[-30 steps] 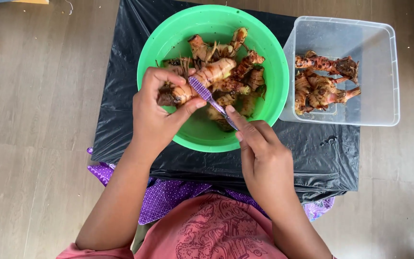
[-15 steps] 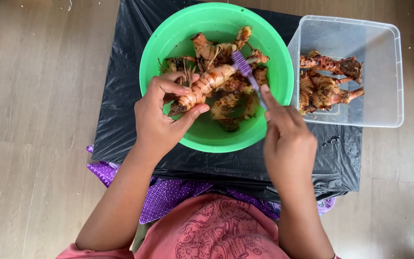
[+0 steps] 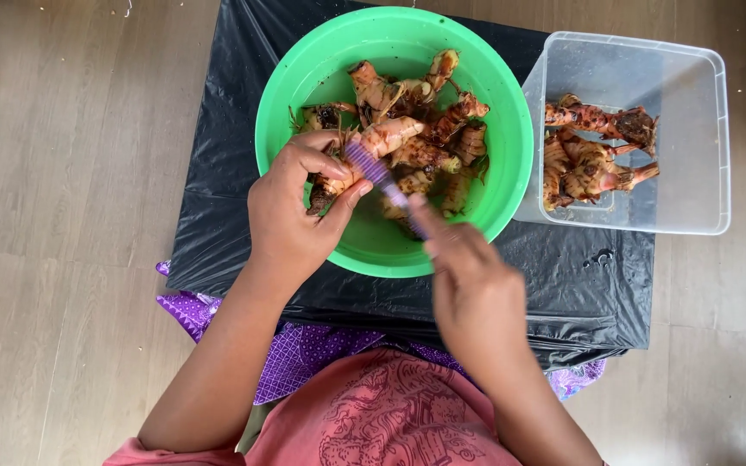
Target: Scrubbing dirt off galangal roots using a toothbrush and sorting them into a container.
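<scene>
**Over the green bowl: a wet root and a brush**

Over the bowl point(image 3: 304, 95) the left hand point(image 3: 291, 211) pinches a knobbly root point(image 3: 382, 138), thumb below and fingers curled over its near end, so it hangs just above the pile of other roots point(image 3: 442, 129). The right hand point(image 3: 468, 280) is closed around the handle of a purple brush point(image 3: 373, 168), whose head lies against the held root. It looks stiff and fairly light, with a glossy wet skin, so I judge it slippery; its bumps and narrow waist offer the best hold, and thin side shoots could snap. Motion blurs the right hand, so its finger placement is hard to read, and the brush handle vanishes under it. The left palm covers the root's near end. Whether water stands in the bowl I cannot tell. Just beside it, a clear tub point(image 3: 692, 78) holds a few more roots on black sheeting point(image 3: 218, 216).
</scene>
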